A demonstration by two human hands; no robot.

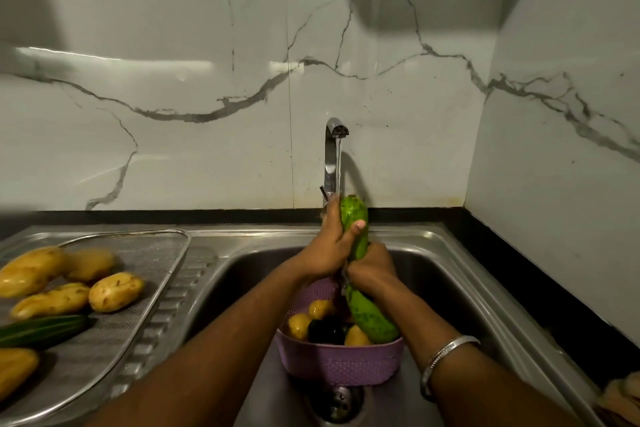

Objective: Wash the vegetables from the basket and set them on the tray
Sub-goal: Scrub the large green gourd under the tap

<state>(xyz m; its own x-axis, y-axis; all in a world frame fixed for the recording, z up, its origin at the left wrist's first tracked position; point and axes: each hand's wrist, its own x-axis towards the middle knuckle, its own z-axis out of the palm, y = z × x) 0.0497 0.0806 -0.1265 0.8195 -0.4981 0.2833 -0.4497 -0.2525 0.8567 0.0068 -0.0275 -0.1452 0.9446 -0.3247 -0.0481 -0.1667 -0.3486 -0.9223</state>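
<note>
A person stands at a stainless steel sink (460, 274), seen from above through a head-worn camera, with both forearms reaching forward over the basin. Both hands grip one long light-green cucumber (360, 263), held nearly upright under a thin stream of water (339, 166) running from a chrome tap (330, 156). The left hand (329, 246) wraps the upper half, its thumb lying across the front of the cucumber. The right hand (372, 265) closes round the middle, just below the left, and a silver bangle (446, 362) circles that wrist. The cucumber's lower end dips into a purple plastic basket (341, 362) that sits in the basin, close above the drain (337, 402). Inside the basket lie several yellow potatoes (299, 326) and a dark, nearly black vegetable (325, 329) that cannot be identified. To the left, on the ribbed draining board, rests a metal mesh tray (152, 253). On it lie washed potatoes (116, 291), wet and shining, and a dark green cucumber (41, 329) at the near left edge. A white marble-patterned wall (207, 80) with grey veins rises behind the sink, above a black counter strip (519, 253).
</note>
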